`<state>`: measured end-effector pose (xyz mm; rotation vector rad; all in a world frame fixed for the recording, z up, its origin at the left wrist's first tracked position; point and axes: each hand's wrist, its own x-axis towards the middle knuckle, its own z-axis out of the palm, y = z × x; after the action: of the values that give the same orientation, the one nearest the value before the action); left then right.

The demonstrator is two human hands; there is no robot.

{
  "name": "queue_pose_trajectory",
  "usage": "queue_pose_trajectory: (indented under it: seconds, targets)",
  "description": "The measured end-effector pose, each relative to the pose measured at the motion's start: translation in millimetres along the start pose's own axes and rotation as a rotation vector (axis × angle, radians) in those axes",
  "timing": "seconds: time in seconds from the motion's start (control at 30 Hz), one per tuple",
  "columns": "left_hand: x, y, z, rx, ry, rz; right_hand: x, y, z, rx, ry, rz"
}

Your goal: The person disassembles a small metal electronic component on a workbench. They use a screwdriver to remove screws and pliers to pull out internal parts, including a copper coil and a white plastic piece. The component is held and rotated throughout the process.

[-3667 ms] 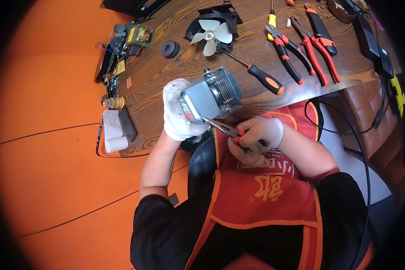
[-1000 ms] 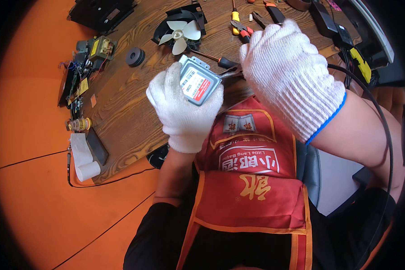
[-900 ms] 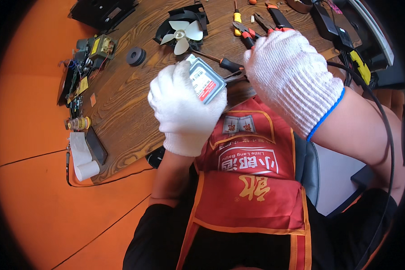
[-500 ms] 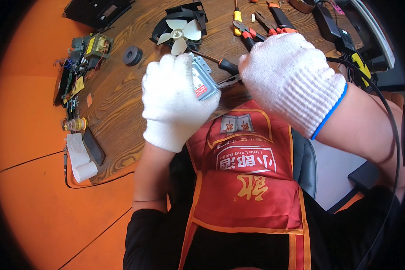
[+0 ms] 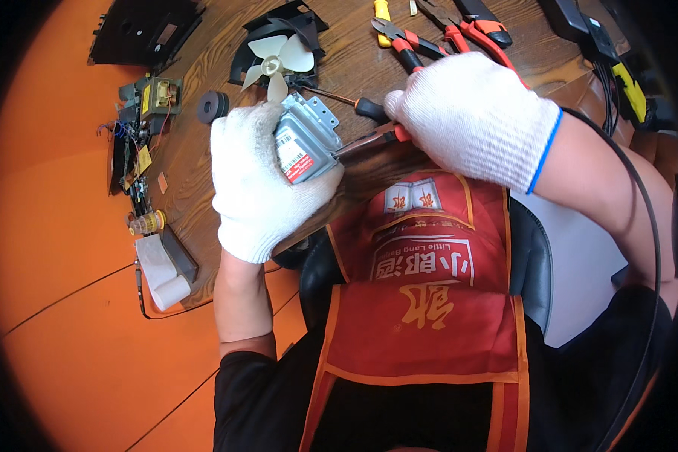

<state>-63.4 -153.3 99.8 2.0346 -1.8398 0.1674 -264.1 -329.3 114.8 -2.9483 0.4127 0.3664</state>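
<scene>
Wooden tabletop (image 5: 350,68), twelve o'clock. Our left fingers (image 5: 261,118) grasp grey metal box (image 5: 313,145): red-white label (image 5: 292,155), holed tab (image 5: 323,111) at one o'clock. Right fingers (image 5: 413,107) clench pliers (image 5: 374,141) at three.

Bare tabletop (image 5: 190,162) left of the hands (image 5: 248,184), fan (image 5: 273,65) just beyond, screwdriver (image 5: 369,109) and pliers (image 5: 405,54) crowding the right

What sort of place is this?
Probably an electronics repair or teardown bench. Signs: a white-bladed fan and red-and-black cutters on a wooden table, and a boxy metal part in the person's left hand.
</scene>
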Motion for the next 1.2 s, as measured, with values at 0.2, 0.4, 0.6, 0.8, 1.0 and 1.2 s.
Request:
queue_pose_trajectory:
  seconds: [0.2, 0.4, 0.6, 0.8, 1.0, 1.2]
  targets:
    - [-8.7, -11.1, -4.8, -0.018, -0.046, 0.027, 14.8, 16.9, 9.5, 0.103, 0.091, -0.191]
    - [-39.1, -46.4, -10.2, -0.428, -0.052, -0.080, 38.4, 1.3, -6.0, 0.164, -0.025, -0.365]
    - [-81.8, -77.9, -13.0, -0.575, -0.001, -0.166, 48.0, -32.7, -14.6, 0.335, -0.220, -0.401]
    - [-88.7, -92.9, 1.1, -0.706, 0.117, -0.252, 46.3, -51.3, -13.5, 0.637, -0.326, -0.266]
    - [-84.6, -101.4, 6.2, -0.938, 0.079, -0.342, 39.6, -50.0, -20.0, 0.483, -0.182, -0.225]
    - [-83.7, -109.7, 3.0, -1.058, 0.078, -0.378, 3.0, -39.6, -11.7, 0.619, 0.061, -0.139]
